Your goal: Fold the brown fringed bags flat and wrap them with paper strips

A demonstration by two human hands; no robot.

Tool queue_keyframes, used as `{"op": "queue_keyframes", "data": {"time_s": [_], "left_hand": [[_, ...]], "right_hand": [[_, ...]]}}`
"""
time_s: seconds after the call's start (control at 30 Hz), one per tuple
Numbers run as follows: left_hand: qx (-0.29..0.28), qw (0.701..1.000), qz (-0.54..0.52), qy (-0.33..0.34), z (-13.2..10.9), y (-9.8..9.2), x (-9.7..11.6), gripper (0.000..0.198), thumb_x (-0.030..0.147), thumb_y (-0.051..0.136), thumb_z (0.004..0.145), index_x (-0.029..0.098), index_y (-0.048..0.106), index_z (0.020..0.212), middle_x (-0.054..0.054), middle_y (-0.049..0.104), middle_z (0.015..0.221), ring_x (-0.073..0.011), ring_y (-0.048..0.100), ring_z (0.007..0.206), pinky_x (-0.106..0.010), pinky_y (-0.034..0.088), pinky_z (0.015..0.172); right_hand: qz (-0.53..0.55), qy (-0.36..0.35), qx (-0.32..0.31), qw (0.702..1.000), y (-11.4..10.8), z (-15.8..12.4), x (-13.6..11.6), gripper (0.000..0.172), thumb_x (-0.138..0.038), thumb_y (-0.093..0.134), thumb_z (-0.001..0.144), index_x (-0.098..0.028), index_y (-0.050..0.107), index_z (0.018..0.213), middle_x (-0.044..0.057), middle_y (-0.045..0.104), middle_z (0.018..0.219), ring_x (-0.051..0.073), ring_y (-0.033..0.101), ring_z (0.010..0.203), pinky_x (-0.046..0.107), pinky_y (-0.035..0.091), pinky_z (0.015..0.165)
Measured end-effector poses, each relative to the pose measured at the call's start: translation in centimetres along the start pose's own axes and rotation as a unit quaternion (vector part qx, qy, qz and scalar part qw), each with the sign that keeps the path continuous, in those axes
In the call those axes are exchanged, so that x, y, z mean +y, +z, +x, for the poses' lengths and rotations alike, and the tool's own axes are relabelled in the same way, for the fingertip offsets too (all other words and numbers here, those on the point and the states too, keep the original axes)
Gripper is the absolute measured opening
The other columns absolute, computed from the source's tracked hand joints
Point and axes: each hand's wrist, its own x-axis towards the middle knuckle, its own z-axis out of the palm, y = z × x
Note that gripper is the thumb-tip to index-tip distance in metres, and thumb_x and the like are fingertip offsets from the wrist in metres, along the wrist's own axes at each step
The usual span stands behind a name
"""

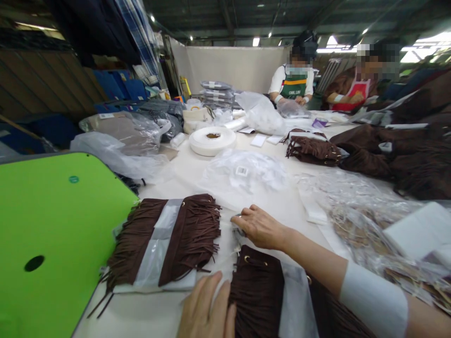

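Note:
My right hand [259, 226] reaches across the white table, its fingers curled around a small grey thing at the edge of clear plastic wrapping. At the bottom edge my left hand [207, 307] lies flat with fingers stretched out, pressing beside a dark brown fringed bag [259, 291] that sits under my right forearm. A second brown fringed bag [169, 237], banded with a strip of clear plastic, lies just left of my hands.
A bright green board [52, 234] fills the left. A white tape roll [212, 140], plastic bags [246, 176] and more brown fringed bags [387, 155] cover the table. Two other people [294, 82] sit at the far end.

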Motion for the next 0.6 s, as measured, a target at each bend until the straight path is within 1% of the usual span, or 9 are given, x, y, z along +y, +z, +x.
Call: {"op": "queue_keyframes", "data": {"time_s": [0.07, 0.13, 0.2, 0.27, 0.37, 0.43, 0.5, 0.53, 0.6], "left_hand": [[-0.026, 0.997, -0.058, 0.034, 2.3, 1.1, 1.8, 0.031, 0.02, 0.049, 0.082, 0.017, 0.053, 0.113, -0.009, 0.064, 0.104, -0.0222, 0.058, 0.096, -0.032, 0.051, 0.08], [-0.063, 0.992, -0.1, 0.034, 4.4, 2.3, 3.1, 0.033, 0.016, 0.045, 0.082, 0.014, 0.051, 0.115, -0.01, 0.062, 0.106, -0.0225, 0.056, 0.098, -0.033, 0.05, 0.082], [-0.095, 0.988, -0.117, 0.026, 5.9, 3.2, 3.9, 0.036, 0.01, 0.041, 0.081, 0.011, 0.05, 0.116, -0.012, 0.061, 0.109, -0.0237, 0.055, 0.099, -0.037, 0.05, 0.082], [-0.12, 0.986, -0.114, 0.03, 7.0, 3.9, 4.3, 0.038, 0.006, 0.037, 0.08, 0.009, 0.049, 0.116, -0.013, 0.061, 0.109, -0.0248, 0.055, 0.096, -0.04, 0.05, 0.079], [-0.163, 0.981, -0.099, 0.038, 8.0, 4.6, 4.5, 0.041, 0.003, 0.035, 0.079, 0.008, 0.049, 0.117, -0.014, 0.06, 0.109, -0.0248, 0.054, 0.091, -0.041, 0.05, 0.074], [-0.185, 0.978, -0.088, 0.044, 8.2, 4.8, 4.4, 0.041, 0.004, 0.037, 0.079, 0.009, 0.049, 0.117, -0.015, 0.058, 0.108, -0.0258, 0.053, 0.09, -0.043, 0.048, 0.073], [-0.205, 0.974, -0.085, 0.051, 8.4, 4.8, 4.3, 0.04, 0.007, 0.039, 0.079, 0.012, 0.05, 0.117, -0.014, 0.057, 0.108, -0.0267, 0.052, 0.09, -0.044, 0.047, 0.073], [-0.218, 0.97, -0.088, 0.056, 8.5, 4.7, 4.2, 0.04, 0.009, 0.04, 0.08, 0.014, 0.049, 0.118, -0.014, 0.057, 0.107, -0.0268, 0.052, 0.09, -0.043, 0.046, 0.072], [-0.248, 0.961, -0.104, 0.057, 8.9, 4.4, 4.0, 0.039, 0.012, 0.041, 0.08, 0.019, 0.049, 0.118, -0.011, 0.056, 0.104, -0.0263, 0.051, 0.089, -0.043, 0.044, 0.071]], "right_hand": [[-0.009, 0.011, -0.015, 1.0, -0.6, -1.3, -0.2, 0.035, -0.01, 0.047, 0.073, -0.013, 0.049, 0.108, 0.01, 0.061, 0.079, 0.022, 0.05, 0.082, 0.034, 0.031, 0.076], [-0.001, 0.043, -0.043, 0.998, -1.0, -2.6, -0.5, 0.04, -0.013, 0.05, 0.07, -0.013, 0.05, 0.11, 0.009, 0.062, 0.076, 0.023, 0.053, 0.081, 0.034, 0.032, 0.075], [0.041, 0.085, -0.072, 0.993, -1.1, -3.5, -0.5, 0.036, -0.016, 0.051, 0.069, -0.014, 0.053, 0.106, 0.009, 0.063, 0.076, 0.023, 0.056, 0.079, 0.032, 0.035, 0.072], [0.104, 0.117, -0.083, 0.984, -1.1, -4.0, -0.1, 0.034, -0.017, 0.049, 0.072, -0.016, 0.055, 0.106, 0.008, 0.065, 0.079, 0.022, 0.058, 0.077, 0.029, 0.037, 0.067], [0.132, 0.143, -0.059, 0.979, -0.9, -4.1, 1.0, 0.035, -0.016, 0.047, 0.076, -0.017, 0.056, 0.109, 0.008, 0.062, 0.09, 0.019, 0.059, 0.079, 0.027, 0.039, 0.064], [0.104, 0.143, -0.04, 0.983, -0.5, -3.9, 1.7, 0.031, -0.017, 0.05, 0.076, -0.019, 0.059, 0.105, 0.01, 0.059, 0.102, 0.022, 0.057, 0.087, 0.029, 0.04, 0.07], [0.107, 0.137, -0.042, 0.984, 0.0, -3.6, 2.3, 0.031, -0.018, 0.054, 0.074, -0.02, 0.061, 0.104, 0.011, 0.057, 0.108, 0.024, 0.055, 0.095, 0.031, 0.04, 0.075], [0.123, 0.135, -0.048, 0.982, 0.2, -3.5, 2.5, 0.031, -0.018, 0.054, 0.075, -0.02, 0.061, 0.105, 0.01, 0.058, 0.107, 0.023, 0.055, 0.095, 0.031, 0.04, 0.076], [0.158, 0.139, -0.062, 0.976, 0.7, -3.4, 2.8, 0.029, -0.016, 0.051, 0.077, -0.02, 0.061, 0.104, 0.008, 0.06, 0.099, 0.02, 0.058, 0.088, 0.027, 0.04, 0.072]]}}
